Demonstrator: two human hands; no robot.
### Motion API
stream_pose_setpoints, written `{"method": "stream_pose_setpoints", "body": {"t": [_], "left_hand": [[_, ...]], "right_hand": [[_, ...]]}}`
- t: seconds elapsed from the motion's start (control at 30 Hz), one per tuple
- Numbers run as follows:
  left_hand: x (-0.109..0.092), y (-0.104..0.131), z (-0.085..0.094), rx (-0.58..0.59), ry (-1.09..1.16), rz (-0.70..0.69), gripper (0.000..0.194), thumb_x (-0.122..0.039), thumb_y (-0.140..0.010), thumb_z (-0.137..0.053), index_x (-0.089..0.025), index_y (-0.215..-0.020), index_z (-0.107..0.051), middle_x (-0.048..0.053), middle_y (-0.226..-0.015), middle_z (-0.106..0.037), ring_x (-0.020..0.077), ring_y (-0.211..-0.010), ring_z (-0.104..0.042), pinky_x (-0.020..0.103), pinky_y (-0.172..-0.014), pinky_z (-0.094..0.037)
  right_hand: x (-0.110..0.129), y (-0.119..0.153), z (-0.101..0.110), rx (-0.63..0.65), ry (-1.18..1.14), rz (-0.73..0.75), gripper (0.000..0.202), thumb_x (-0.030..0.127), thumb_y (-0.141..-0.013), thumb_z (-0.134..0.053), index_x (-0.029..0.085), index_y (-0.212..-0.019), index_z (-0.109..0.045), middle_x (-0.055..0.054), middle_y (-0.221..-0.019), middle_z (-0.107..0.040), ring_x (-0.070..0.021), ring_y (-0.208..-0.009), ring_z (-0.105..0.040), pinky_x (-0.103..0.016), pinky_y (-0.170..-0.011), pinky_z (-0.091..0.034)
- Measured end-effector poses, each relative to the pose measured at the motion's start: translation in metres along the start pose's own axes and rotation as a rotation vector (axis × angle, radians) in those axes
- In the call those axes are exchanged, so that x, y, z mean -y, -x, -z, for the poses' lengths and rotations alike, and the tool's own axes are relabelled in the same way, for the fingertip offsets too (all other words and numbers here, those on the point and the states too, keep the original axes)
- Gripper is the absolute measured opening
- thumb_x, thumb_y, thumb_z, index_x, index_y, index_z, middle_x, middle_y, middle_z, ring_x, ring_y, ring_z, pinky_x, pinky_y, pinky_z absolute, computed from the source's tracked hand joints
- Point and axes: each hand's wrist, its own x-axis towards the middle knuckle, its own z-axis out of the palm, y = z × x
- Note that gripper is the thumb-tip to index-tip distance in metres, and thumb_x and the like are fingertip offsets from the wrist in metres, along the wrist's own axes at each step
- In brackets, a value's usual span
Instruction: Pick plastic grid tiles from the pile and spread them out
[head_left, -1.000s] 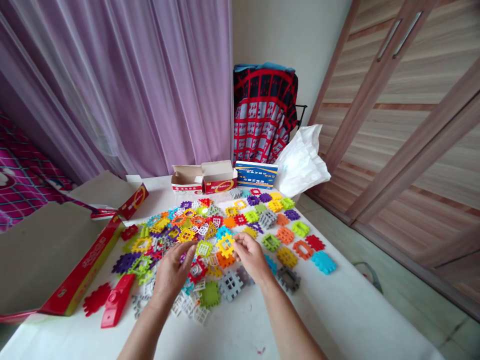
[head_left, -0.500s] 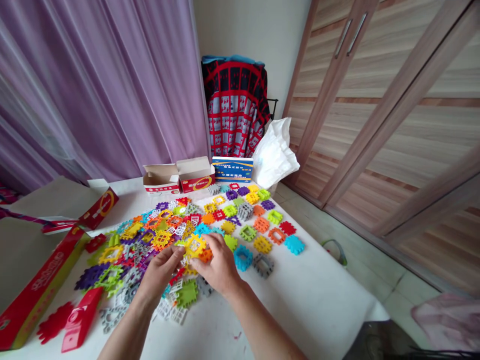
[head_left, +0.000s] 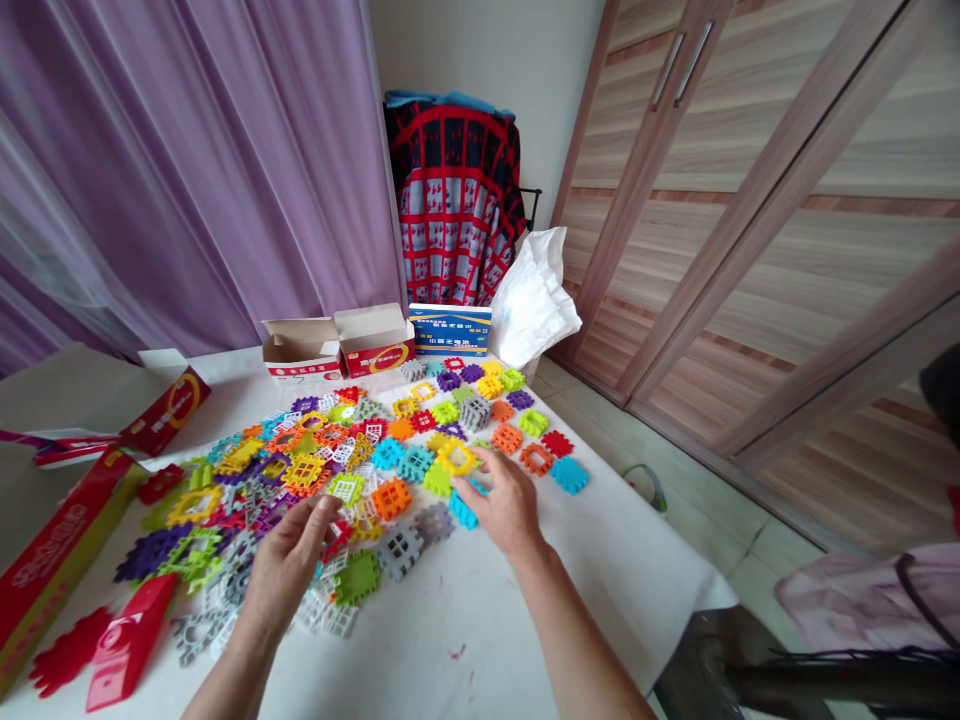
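Many coloured interlocking plastic pieces lie in a heap on the white-covered table [head_left: 405,660]. My right hand [head_left: 506,500] grips a yellow piece [head_left: 456,457] between thumb and fingers, over the right part of the spread, above a blue piece [head_left: 465,508]. Over the heap's front part is my left hand [head_left: 292,555], its thumb and fingers pressed together; what they hold, if anything, is hidden. A lime piece with a white window [head_left: 346,488] is just beyond its fingertips. Between the hands lie an orange piece [head_left: 391,498] and a grey piece [head_left: 400,551].
Two opened red boxes [head_left: 379,350] and a blue box [head_left: 450,330] stand at the back, beside a white bag [head_left: 534,300]. A large red box [head_left: 64,540] lies open at the left. Near it are red parts [head_left: 131,645]. Wooden cabinets [head_left: 750,230] stand at the right.
My hands have moved apart. My right hand has carried the yellow piece rightward, away from my left hand, which has shifted slightly left. The view has also shifted a little.
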Motion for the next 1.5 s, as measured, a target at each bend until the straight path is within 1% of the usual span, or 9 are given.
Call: {"method": "stream_pose_setpoints", "body": {"t": [0.13, 0.27, 0.37, 0.53, 0.73, 1.0, 1.17, 1.37, 1.5], "left_hand": [[0.031, 0.005, 0.026, -0.184, -0.242, -0.065, 0.052, -0.070, -0.075, -0.057, -0.023, -0.091, -0.072, 0.003, -0.076, -0.074, 0.0181, -0.065, -0.067, 0.025, -0.056, -0.051], [0.051, 0.015, 0.037, -0.237, -0.405, -0.144, 0.039, -0.060, -0.079, -0.056, -0.027, -0.092, -0.072, 0.001, -0.080, -0.075, 0.0180, -0.067, -0.069, 0.025, -0.057, -0.052], [0.057, 0.021, 0.037, -0.242, -0.462, -0.184, 0.034, -0.056, -0.081, -0.055, -0.028, -0.090, -0.071, -0.001, -0.079, -0.074, 0.0160, -0.059, -0.067, 0.024, -0.055, -0.052], [0.059, 0.025, 0.034, -0.291, -0.513, -0.277, 0.031, -0.055, -0.081, -0.053, -0.029, -0.089, -0.069, 0.000, -0.083, -0.074, 0.0171, -0.065, -0.068, 0.024, -0.057, -0.052], [0.070, 0.025, 0.037, -0.238, -0.520, -0.299, 0.030, -0.052, -0.085, -0.053, -0.029, -0.093, -0.069, 0.000, -0.086, -0.074, 0.0154, -0.063, -0.066, 0.025, -0.060, -0.052], [0.077, 0.025, 0.038, -0.231, -0.545, -0.302, 0.029, -0.050, -0.086, -0.052, -0.028, -0.096, -0.069, 0.001, -0.092, -0.074, 0.0184, -0.076, -0.070, 0.026, -0.065, -0.054], [0.079, 0.023, 0.040, -0.230, -0.545, -0.311, 0.028, -0.050, -0.086, -0.053, -0.029, -0.096, -0.069, 0.001, -0.091, -0.075, 0.0187, -0.076, -0.070, 0.026, -0.066, -0.055], [0.074, 0.025, 0.039, -0.230, -0.536, -0.302, 0.029, -0.051, -0.086, -0.052, -0.029, -0.095, -0.069, 0.001, -0.090, -0.075, 0.0191, -0.078, -0.070, 0.026, -0.067, -0.055], [0.074, 0.025, 0.038, -0.227, -0.530, -0.299, 0.029, -0.051, -0.087, -0.052, -0.028, -0.095, -0.068, 0.001, -0.089, -0.074, 0.0186, -0.076, -0.069, 0.026, -0.068, -0.055]], "right_hand": [[-0.050, -0.004, 0.035, -0.061, 0.241, -0.132, 0.018, 0.041, -0.081, -0.067, 0.025, -0.088, -0.062, -0.010, -0.094, -0.071, -0.0303, -0.092, -0.064, -0.041, -0.082, -0.048], [-0.070, 0.001, 0.039, -0.024, 0.349, -0.127, 0.016, 0.037, -0.079, -0.069, 0.024, -0.085, -0.061, -0.010, -0.092, -0.072, -0.0310, -0.093, -0.065, -0.038, -0.078, -0.047], [-0.071, 0.002, 0.035, 0.019, 0.420, -0.136, 0.021, 0.041, -0.080, -0.068, 0.022, -0.089, -0.063, -0.009, -0.096, -0.072, -0.0272, -0.094, -0.064, -0.035, -0.079, -0.046], [-0.071, 0.004, 0.036, 0.078, 0.486, -0.128, 0.025, 0.045, -0.083, -0.064, 0.022, -0.092, -0.067, -0.008, -0.105, -0.072, -0.0237, -0.098, -0.063, -0.032, -0.083, -0.045], [-0.069, -0.003, 0.039, 0.072, 0.469, -0.049, 0.017, 0.034, -0.088, -0.057, 0.022, -0.092, -0.068, -0.007, -0.102, -0.072, -0.0222, -0.099, -0.062, -0.031, -0.087, -0.043], [-0.043, -0.028, 0.025, 0.248, 0.601, -0.140, 0.030, 0.039, -0.082, -0.065, 0.019, -0.104, -0.067, -0.012, -0.106, -0.070, -0.0262, -0.103, -0.061, -0.034, -0.086, -0.043], [-0.042, -0.034, 0.024, 0.348, 0.618, -0.163, 0.029, 0.034, -0.081, -0.064, 0.022, -0.107, -0.067, -0.009, -0.109, -0.071, -0.0250, -0.104, -0.062, -0.032, -0.083, -0.043], [-0.047, -0.035, 0.026, 0.373, 0.569, -0.175, 0.033, 0.030, -0.079, -0.065, 0.024, -0.111, -0.068, -0.009, -0.111, -0.071, -0.0258, -0.105, -0.062, -0.032, -0.083, -0.044], [-0.053, -0.037, 0.036, 0.299, 0.465, -0.202, 0.032, 0.034, -0.083, -0.062, 0.023, -0.112, -0.069, -0.007, -0.110, -0.072, -0.0235, -0.100, -0.064, -0.031, -0.082, -0.045]]}}
